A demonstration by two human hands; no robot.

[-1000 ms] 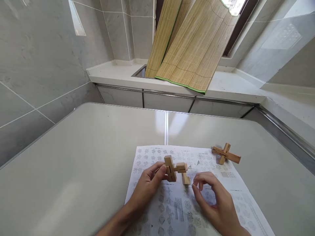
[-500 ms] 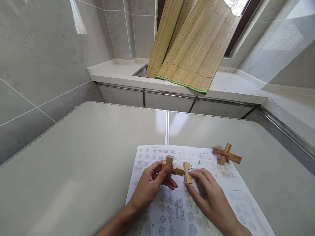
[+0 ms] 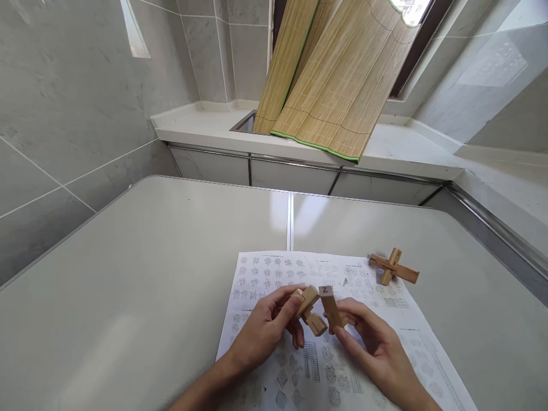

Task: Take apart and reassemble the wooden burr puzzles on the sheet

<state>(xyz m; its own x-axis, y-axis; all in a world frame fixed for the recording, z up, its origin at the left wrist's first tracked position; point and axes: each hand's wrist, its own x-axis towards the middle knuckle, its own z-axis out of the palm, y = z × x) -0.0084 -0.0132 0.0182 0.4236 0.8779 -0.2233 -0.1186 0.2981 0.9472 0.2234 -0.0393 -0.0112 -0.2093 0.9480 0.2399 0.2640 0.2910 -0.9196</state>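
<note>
In my left hand (image 3: 274, 319) are joined wooden puzzle pieces (image 3: 311, 311), pinched between thumb and fingers, with one block end pointing down and to the right. My right hand (image 3: 370, 342) grips a single wooden puzzle piece (image 3: 330, 305) by its lower part. That piece stands nearly upright, and a dark mark like a 2 or Z shows on its top end. The two held items are very close together; whether they touch I cannot tell. Both hands are above a printed sheet (image 3: 265, 279) covered with small diagrams.
A cross of wooden pieces (image 3: 394, 266) lies at the sheet's upper right corner. The pale table (image 3: 149, 274) has a seam running away from me. Behind it are a white counter (image 3: 197, 127) and a hanging bamboo blind (image 3: 329, 85).
My left hand has tilted the joined pieces, so their free end now points downward. My right hand has turned its piece, bringing the marked end up into view.
</note>
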